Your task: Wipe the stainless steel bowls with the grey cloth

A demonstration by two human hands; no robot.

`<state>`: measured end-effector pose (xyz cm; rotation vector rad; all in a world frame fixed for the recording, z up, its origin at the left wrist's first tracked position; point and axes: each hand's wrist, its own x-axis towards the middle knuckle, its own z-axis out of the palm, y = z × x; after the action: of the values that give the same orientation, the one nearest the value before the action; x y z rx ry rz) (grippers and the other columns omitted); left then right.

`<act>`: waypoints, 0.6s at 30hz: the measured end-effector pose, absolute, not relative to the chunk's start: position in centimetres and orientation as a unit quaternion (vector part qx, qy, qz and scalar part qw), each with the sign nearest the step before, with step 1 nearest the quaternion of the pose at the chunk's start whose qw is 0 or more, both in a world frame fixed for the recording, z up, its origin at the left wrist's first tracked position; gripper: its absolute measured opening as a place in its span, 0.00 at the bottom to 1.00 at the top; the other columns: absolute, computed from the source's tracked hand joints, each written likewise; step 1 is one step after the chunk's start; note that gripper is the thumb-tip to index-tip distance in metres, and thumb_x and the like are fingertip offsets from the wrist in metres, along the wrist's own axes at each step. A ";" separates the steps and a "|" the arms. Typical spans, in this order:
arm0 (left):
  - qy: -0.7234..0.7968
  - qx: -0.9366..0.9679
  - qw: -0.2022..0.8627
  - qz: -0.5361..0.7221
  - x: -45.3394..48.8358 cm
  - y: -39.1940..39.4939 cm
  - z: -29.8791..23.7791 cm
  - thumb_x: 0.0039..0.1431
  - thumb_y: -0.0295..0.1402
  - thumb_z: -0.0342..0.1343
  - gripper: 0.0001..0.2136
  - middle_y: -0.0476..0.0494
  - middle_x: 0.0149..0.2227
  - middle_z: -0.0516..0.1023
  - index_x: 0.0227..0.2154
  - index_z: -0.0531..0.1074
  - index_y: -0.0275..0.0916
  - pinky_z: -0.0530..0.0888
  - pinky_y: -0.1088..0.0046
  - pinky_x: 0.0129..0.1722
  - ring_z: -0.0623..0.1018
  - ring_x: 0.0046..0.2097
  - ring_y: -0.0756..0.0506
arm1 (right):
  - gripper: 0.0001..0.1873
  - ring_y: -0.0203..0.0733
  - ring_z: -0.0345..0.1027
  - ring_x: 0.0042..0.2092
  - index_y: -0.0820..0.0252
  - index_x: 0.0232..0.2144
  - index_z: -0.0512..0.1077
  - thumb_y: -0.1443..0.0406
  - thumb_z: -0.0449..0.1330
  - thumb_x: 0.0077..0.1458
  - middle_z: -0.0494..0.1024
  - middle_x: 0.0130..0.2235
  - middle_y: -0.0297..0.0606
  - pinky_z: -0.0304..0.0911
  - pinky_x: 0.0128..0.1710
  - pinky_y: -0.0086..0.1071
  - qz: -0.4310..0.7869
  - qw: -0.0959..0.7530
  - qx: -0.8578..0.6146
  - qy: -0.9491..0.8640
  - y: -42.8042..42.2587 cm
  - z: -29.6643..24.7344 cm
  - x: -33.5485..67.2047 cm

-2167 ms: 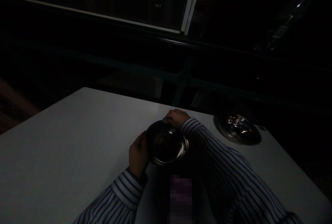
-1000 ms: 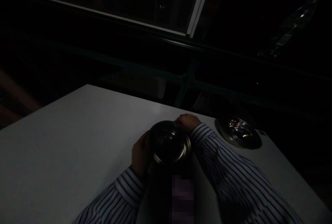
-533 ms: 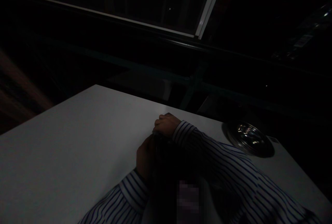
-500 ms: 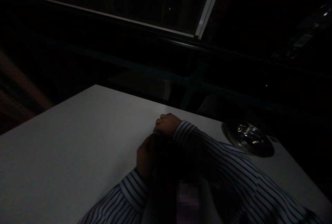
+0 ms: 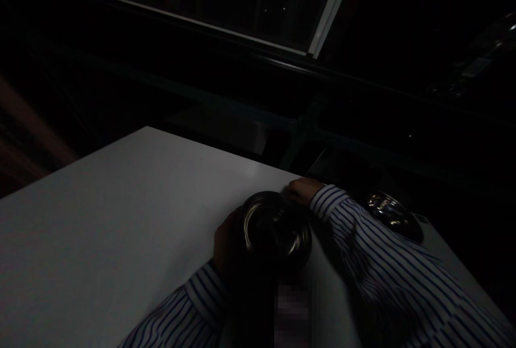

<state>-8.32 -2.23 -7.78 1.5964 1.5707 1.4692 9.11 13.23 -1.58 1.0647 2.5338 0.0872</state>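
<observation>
A shiny round metal bowl (image 5: 278,227) is in front of me, dark in the low light. My left hand (image 5: 226,240) grips its left side, with the fingers mostly hidden against the metal. Close to the bowl's far right rim is my right hand (image 5: 304,190), its fingers bent and closed. A small pale patch shows at those fingertips, too blurred to name. Whether the right fingers touch the rim, I cannot tell.
The white table (image 5: 133,197) spreads to the left. On its right side rests another shiny metal dish or stack of dishes (image 5: 393,214), partly behind my right sleeve. A pale-framed window (image 5: 328,12) stands beyond; the surroundings are very dark.
My right hand has moved right, away from my left hand, along the far side of the bowl. The bowl's shiny inside now shows. My left hand stays nearly in place.
</observation>
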 end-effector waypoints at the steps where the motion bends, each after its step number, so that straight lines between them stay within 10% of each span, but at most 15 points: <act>1: 0.571 0.572 0.235 0.540 -8.2 -2.3 -7.5 0.44 0.39 0.58 0.19 0.40 0.43 0.78 0.43 0.75 0.41 0.70 0.62 0.47 0.75 0.45 0.37 | 0.14 0.45 0.70 0.43 0.58 0.39 0.74 0.66 0.51 0.55 0.77 0.40 0.42 0.59 0.36 0.31 0.034 0.190 0.372 0.908 13.3 -1.5 8.4; 12: 0.637 0.473 0.289 0.535 -8.2 -1.3 -9.0 0.56 0.40 0.45 0.16 0.42 0.29 0.80 0.33 0.76 0.39 0.73 0.69 0.31 0.78 0.32 0.42 | 0.13 0.45 0.62 0.46 0.51 0.39 0.73 0.64 0.50 0.57 0.74 0.45 0.35 0.59 0.39 0.35 0.020 0.169 0.202 0.964 10.2 -1.1 -0.8; 18: 0.656 0.428 0.319 0.534 -8.5 -1.2 -10.7 0.57 0.42 0.44 0.19 0.40 0.40 0.79 0.41 0.74 0.37 0.73 0.68 0.38 0.77 0.40 0.42 | 0.15 0.46 0.64 0.48 0.53 0.43 0.72 0.64 0.50 0.57 0.74 0.47 0.37 0.59 0.40 0.34 0.001 0.166 0.301 0.939 12.3 -1.3 1.6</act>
<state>-8.51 -1.17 -10.72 1.1261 1.7259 1.4034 1.56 12.29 -1.29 0.8583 2.6742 0.0038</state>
